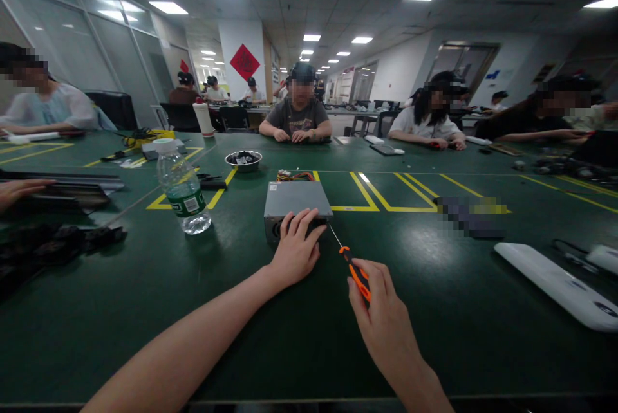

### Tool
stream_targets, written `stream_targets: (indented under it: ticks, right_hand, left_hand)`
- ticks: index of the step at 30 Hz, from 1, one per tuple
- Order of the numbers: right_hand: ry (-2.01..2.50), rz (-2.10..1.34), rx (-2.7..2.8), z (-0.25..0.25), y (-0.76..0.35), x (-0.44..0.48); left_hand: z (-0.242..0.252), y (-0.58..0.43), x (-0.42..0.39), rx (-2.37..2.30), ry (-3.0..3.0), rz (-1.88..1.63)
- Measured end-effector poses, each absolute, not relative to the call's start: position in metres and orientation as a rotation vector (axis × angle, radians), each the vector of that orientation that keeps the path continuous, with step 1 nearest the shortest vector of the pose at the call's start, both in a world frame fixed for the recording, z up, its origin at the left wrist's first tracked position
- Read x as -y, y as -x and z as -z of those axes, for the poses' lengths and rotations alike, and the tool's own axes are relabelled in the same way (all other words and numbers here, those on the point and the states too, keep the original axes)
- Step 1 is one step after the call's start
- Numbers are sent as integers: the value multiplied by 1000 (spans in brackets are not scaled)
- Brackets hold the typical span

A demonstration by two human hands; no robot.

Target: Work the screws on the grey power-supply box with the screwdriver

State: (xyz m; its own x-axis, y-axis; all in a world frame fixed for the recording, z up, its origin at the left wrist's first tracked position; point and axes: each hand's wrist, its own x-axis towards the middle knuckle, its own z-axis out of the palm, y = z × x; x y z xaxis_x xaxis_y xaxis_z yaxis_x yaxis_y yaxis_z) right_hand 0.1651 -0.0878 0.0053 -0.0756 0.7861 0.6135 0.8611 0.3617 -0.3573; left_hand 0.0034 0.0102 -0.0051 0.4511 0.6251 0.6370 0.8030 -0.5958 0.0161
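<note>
we rest our left hand [295,247] on the near edge of the grey metal box [297,202] at the frame's centre, fingers spread and lying flat, gripping nothing. our right hand [381,313], just below and right of it, is closed round the orange screwdriver [351,266]. its long axis runs diagonally, and the thin shaft points up-left; the tip seems to touch the box's near right corner.

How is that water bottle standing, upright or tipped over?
Upright: the water bottle stands on its base on the green table, its white cap on top.
</note>
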Motion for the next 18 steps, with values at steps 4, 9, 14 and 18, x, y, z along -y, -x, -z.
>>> stream_targets:
  ticks: [4,9,14,18]
  right_hand:
    - [1451,134,1842,-6,-165,87]
    - [1488,123,1832,-6,-166,87]
    - [1525,99,1828,-3,-169,87]
    - [1543,48,1877,-3,-169,88]
  left_hand:
    - [5,-3,-10,1203,2401,832]
    - [6,-4,-10,1187,2368,743]
    - [5,-5,-9,1172,2353,659]
    - [4,-4,-8,1164,2346,591]
